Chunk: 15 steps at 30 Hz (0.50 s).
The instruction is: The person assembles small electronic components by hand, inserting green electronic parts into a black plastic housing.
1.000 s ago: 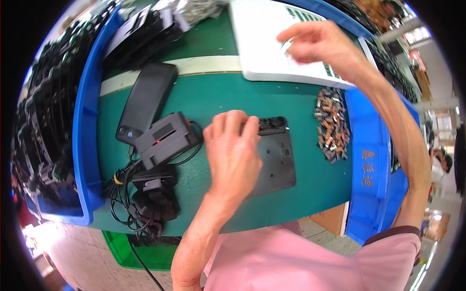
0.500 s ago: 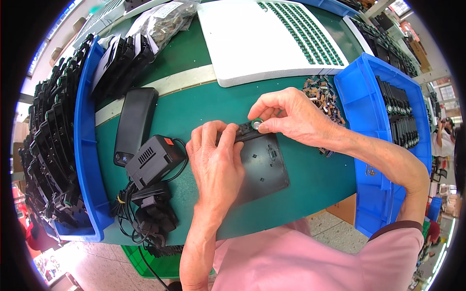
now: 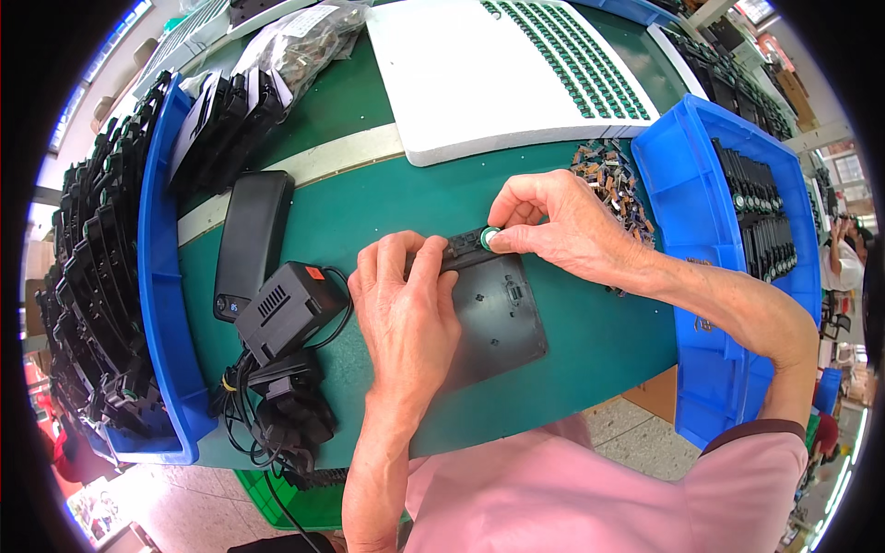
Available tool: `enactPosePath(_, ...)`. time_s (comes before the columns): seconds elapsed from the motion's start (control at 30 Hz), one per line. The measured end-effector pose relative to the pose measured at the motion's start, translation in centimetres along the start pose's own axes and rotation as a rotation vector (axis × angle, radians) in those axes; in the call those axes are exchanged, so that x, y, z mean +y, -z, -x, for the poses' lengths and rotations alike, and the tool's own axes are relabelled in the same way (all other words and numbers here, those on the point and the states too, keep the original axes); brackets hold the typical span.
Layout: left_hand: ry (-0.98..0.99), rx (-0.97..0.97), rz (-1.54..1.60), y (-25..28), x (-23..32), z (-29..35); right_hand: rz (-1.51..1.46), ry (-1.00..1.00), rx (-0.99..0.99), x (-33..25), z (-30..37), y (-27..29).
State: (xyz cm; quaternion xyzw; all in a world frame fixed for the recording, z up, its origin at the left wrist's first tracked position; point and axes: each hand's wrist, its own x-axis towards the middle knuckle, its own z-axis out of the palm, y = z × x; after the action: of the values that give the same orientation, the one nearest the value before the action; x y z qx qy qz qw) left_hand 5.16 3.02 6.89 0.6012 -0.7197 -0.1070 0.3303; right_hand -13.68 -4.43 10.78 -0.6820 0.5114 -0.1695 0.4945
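Nearest you: pink sleeves, both forearms coming in from the lower edge. Your left hand (image 3: 406, 309) lies palm-down, fingers spread flat and holding nothing, pressing on the left part of a black plate (image 3: 493, 318). The plate is matte moulded plastic, flat, roughly rectangular with rounded corners, lying on the mat in front of you, near the table's front edge. Your right hand (image 3: 558, 226) is at the plate's far edge, thumb and forefinger pinched on a small round green part (image 3: 489, 239) with a pale centre, which touches the plate's raised rim.

Left of your left hand: a boxy black adapter (image 3: 288, 309) with a ribbed vent and an orange label, smooth hard plastic. Nearer you, a tangle of thin black cables (image 3: 277, 424) and further dark blocks. Just beyond the adapter, a long glossy black case (image 3: 251, 241), rounded ends, lying flat.

Surface: a green mat (image 3: 387, 203), smooth, slightly scuffed, with a pale strip across it. Just beyond your right hand, a loose heap of small brown-and-black parts (image 3: 613, 180).

Flanks: blue plastic bins, rigid and glossy; the left bin (image 3: 164, 276) packed with black moulded pieces, the right bin (image 3: 701, 230) holding rows of black parts.

Farthest: a white foam tray (image 3: 461, 83), rows of green parts seated in it, and a clear plastic bag (image 3: 309, 41). Bare floor shows below the table edge.
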Motion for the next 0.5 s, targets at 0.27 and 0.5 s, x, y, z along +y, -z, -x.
enactPosePath(0.27,-0.008,0.012,0.002,0.1,-0.1,0.1,0.128,0.015,0.056,-0.9,0.7,-0.6)
enactPosePath(0.5,-0.014,0.009,-0.004,0.0,-0.3,0.3,0.141,0.056,0.055,-1.1,0.9,-0.5)
